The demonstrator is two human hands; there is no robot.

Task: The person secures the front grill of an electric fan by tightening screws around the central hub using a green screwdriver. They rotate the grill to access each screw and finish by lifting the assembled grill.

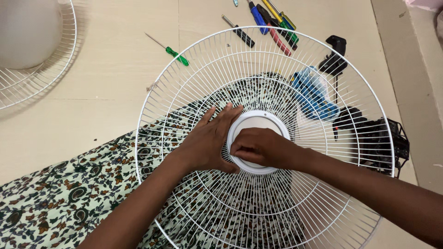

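Note:
A white wire fan guard [184, 64] rests over my lap, its white round centre cap [256, 121] facing up. My left hand [208, 143] lies flat on the wires with fingers spread, touching the cap's left rim. My right hand [263, 147] rests on the cap's lower part with fingers curled down onto it. I cannot tell whether the right fingers pinch anything small. Patterned green floral cloth [60, 198] lies under the guard.
A second white fan guard [41, 69] lies at the top left. A green screwdriver [175, 53] and several other screwdrivers [272, 25] lie on the beige floor. A blue tool [314, 92], a black clamp-like part [334, 55] and a black motor unit [383, 143] sit at the right.

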